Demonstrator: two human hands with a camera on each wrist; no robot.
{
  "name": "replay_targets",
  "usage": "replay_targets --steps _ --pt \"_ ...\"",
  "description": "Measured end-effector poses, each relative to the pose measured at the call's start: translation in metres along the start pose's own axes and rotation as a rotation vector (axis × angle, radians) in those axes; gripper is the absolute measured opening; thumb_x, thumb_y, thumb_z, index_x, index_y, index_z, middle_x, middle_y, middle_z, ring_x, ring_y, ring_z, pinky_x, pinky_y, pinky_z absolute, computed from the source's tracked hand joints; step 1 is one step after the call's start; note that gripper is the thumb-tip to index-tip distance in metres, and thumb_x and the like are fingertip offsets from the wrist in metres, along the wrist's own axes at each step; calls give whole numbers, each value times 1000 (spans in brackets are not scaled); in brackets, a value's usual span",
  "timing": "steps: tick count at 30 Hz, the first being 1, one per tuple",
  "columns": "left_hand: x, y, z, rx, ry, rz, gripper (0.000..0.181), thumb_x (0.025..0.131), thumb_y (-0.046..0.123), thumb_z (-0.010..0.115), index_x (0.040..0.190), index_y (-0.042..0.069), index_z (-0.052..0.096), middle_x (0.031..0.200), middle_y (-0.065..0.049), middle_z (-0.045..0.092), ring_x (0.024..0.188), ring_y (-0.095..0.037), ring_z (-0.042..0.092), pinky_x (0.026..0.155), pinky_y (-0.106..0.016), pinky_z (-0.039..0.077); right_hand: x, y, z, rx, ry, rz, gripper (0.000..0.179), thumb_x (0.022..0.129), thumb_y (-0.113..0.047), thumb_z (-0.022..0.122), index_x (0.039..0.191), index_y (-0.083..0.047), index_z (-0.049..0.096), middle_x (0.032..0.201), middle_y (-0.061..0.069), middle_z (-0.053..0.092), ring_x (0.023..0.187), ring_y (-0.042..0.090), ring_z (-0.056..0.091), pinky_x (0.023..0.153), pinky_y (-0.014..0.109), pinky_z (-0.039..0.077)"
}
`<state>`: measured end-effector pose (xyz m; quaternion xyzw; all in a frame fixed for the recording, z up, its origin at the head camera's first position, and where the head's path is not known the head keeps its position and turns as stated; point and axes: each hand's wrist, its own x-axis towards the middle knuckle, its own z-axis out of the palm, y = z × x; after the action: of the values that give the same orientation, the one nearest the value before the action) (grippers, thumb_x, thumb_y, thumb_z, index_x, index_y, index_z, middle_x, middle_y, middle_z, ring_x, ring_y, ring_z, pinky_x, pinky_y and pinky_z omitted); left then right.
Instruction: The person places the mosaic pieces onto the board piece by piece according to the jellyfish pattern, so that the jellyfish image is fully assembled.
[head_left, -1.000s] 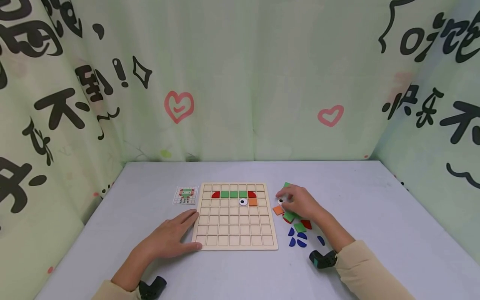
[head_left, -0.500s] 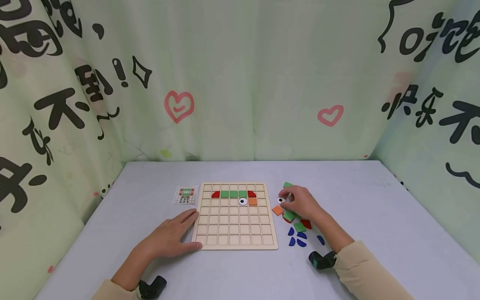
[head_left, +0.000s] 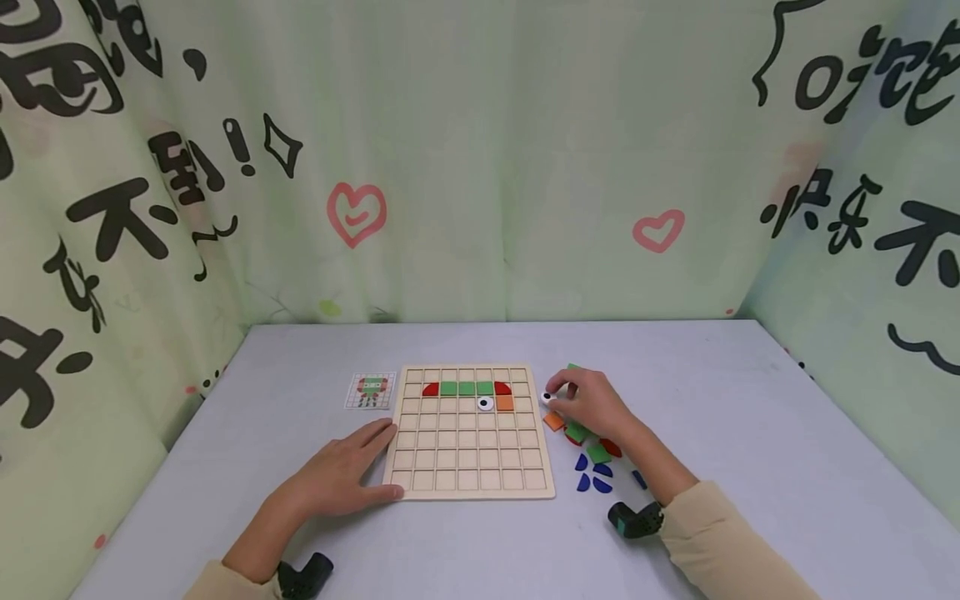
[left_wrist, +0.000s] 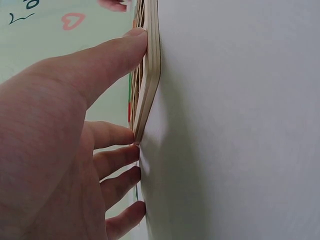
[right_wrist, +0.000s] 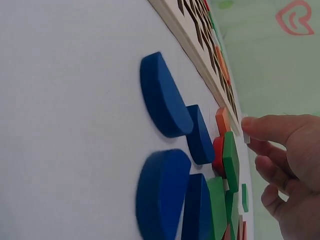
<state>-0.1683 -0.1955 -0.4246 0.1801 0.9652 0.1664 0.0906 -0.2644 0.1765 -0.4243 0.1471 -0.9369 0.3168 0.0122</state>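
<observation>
A wooden grid board (head_left: 467, 450) lies on the table. In its upper cells sit a row of green squares (head_left: 467, 388) with a red quarter-round piece (head_left: 431, 389) at either end, and below them a round eye piece (head_left: 486, 403) beside an orange square (head_left: 505, 403). My left hand (head_left: 341, 471) rests at the board's left edge, thumb on the near corner and straight fingers along the side. To the right of the board, my right hand (head_left: 592, 402) pinches another eye piece (head_left: 547, 399) between thumb and forefinger; in the right wrist view that piece (right_wrist: 246, 131) is mostly hidden.
A pattern card (head_left: 371, 391) lies left of the board. Right of it are loose pieces: an orange square (head_left: 554, 421), green squares (head_left: 598, 453), a red piece (head_left: 611, 447) and several blue half-rounds (head_left: 602, 485). A printed curtain (head_left: 450, 250) hangs behind the table.
My right hand has drawn the eye piece off the loose pile and moved left with it, toward the board's right edge. The left hand has stayed in place.
</observation>
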Motion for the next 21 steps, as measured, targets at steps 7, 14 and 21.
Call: replay_targets --steps 7,14,21 --pt "-1 1 0 -11 -7 -13 91 82 59 67 151 10 34 158 -8 30 145 -29 32 109 -55 34 4 -12 7 26 -21 20 13 84 -15 75 96 -14 71 88 2 64 79 17 50 57 22 44" --pt "-2 -1 1 -3 1 -17 91 82 60 66 151 10 34 158 -8 30 145 -29 32 109 -55 35 9 -21 16 30 -53 15 11 83 -17 76 93 -16 72 84 1 61 77 16 49 56 22 43" --pt "0 -1 1 -2 3 3 90 83 59 66 151 10 34 158 -8 30 145 -28 32 108 -54 36 12 -26 23 55 -52 -12 8 83 -15 76 91 -16 73 84 1 63 73 16 49 58 24 40"
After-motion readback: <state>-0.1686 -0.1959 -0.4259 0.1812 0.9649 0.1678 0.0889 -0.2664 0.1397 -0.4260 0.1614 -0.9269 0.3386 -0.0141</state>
